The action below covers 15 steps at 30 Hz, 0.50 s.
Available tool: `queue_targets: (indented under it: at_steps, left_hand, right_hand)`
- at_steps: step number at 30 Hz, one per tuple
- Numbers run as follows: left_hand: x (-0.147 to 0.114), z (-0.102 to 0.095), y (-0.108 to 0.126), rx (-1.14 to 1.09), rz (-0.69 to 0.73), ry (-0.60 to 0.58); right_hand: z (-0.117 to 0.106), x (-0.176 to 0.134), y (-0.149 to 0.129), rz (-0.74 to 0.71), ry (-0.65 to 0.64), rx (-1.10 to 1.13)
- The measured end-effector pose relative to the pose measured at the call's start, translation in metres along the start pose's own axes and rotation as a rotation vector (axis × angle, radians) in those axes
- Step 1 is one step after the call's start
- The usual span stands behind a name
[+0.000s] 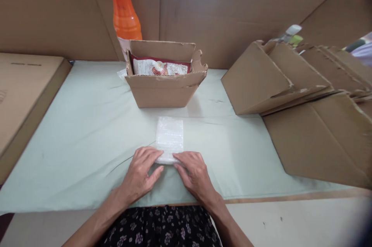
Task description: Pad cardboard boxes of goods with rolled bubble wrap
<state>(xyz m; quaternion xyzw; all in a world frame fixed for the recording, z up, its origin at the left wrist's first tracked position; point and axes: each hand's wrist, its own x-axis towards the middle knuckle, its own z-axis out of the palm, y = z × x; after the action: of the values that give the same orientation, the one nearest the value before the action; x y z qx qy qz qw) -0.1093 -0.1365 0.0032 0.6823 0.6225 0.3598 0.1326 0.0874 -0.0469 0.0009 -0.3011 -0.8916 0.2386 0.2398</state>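
A folded strip of clear bubble wrap (170, 134) lies flat on the pale green cloth in front of me, its near edge looking rolled or folded over. My left hand (144, 171) has its fingertips on the near left corner, with the thumb just below the edge. At the near right corner, my right hand (194, 169) holds the wrap with fingers on top and thumb at the edge. Beyond the wrap stands an open cardboard box (162, 90) containing a red and white printed packet (160, 67).
An orange bottle (126, 14) stands behind the open box. Several cardboard boxes (322, 134) lean together on the right, a clear bottle top (292, 30) showing behind them. A flat carton (26, 96) lies at left. Cardboard panels (217, 11) wall the back of the cloth-covered table (87, 123).
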Motion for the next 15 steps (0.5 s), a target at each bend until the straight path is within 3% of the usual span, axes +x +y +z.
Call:
queue_targets:
  at_steps: [2,6,10,13,15]
  left_hand:
    - [-0.003,0.0,0.0,-0.032,-0.041,0.0]
    - [0.006,0.008,-0.005,0.098,-0.147,0.052]
    - [0.017,0.012,-0.011,0.174,-0.203,0.066]
    - [0.013,0.008,-0.01,-0.013,-0.306,0.119]
    - [0.004,0.005,-0.005,-0.229,-0.464,0.154]
  right_hand:
    - [-0.004,-0.001,0.0,0.022,-0.016,0.036]
    - [-0.009,-0.003,-0.002,0.041,0.102,-0.119]
    - [-0.002,0.002,0.0,-0.035,-0.021,-0.22]
    - [0.006,0.012,0.007,-0.003,-0.019,-0.202]
    - [0.008,0.016,0.01,0.056,0.032,-0.138]
